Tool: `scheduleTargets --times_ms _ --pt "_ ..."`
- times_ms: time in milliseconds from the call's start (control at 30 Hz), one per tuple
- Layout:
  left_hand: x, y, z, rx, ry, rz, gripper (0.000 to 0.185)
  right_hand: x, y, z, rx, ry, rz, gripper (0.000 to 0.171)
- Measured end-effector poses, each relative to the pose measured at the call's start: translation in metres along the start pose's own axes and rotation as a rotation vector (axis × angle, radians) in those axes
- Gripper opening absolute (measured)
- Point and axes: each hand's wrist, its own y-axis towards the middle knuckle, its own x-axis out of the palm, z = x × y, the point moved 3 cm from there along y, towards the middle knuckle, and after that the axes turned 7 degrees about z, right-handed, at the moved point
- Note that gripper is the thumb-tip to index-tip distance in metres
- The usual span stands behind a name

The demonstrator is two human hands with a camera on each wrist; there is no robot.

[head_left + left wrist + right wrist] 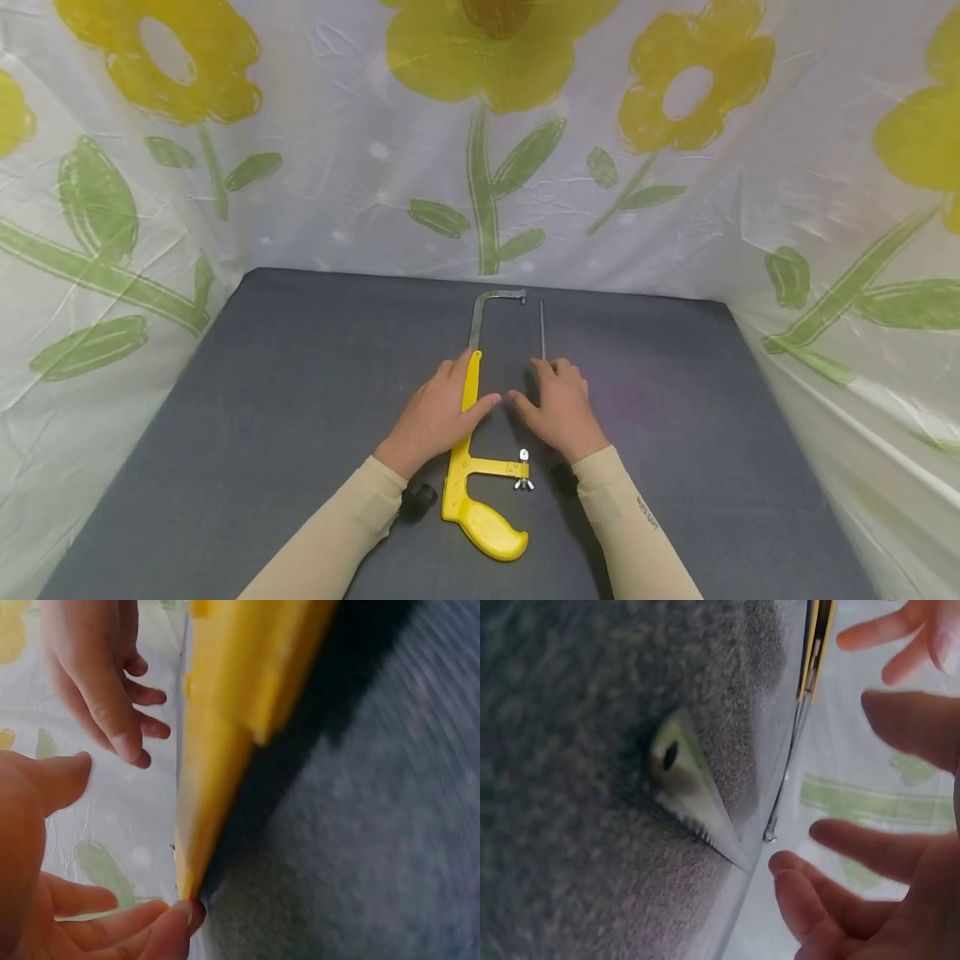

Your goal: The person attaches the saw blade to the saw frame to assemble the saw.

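A yellow-handled hacksaw frame (491, 530) lies lengthwise on the dark table, its metal end bent over at the far side. My left hand (437, 414) is over its yellow bar, fingers loosely extended and thumb spread to the right. In the left wrist view, the fingertips (171, 930) meet the edge of the yellow bar (217, 772). To the right, a thin saw blade (542, 327) lies apart from the frame. My right hand (562, 410) hovers at the blade's near part and hides it. The right wrist view shows the toothed blade (694, 787) on the cloth, clear of the relaxed fingers.
A dark grey cloth covers the table (315, 358). Wing nuts (524, 483) sit on the frame's short arm. A white curtain (330, 150) with yellow flowers hangs behind the table and along both sides. Dark wrist cameras (417, 502) sit below both wrists.
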Motion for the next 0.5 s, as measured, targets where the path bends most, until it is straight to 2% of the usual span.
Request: scheduleTargets --times_ms 100,233,333,500 --pt "0.000 -0.001 0.000 -0.018 -0.015 0.011 0.087 0.000 0.000 0.005 0.078 0.023 0.048 0.065" --pt "0.000 -0.002 -0.001 -0.041 -0.046 0.022 0.079 -0.002 0.001 0.012 0.153 0.014 0.116 0.045" --pt "0.001 -0.002 -0.002 -0.055 -0.047 0.021 0.076 -0.003 0.001 0.016 0.195 0.007 0.109 0.030" --pt "0.002 -0.002 -0.002 -0.087 -0.036 0.013 0.074 -0.002 0.000 0.019 0.262 -0.012 0.034 0.041"
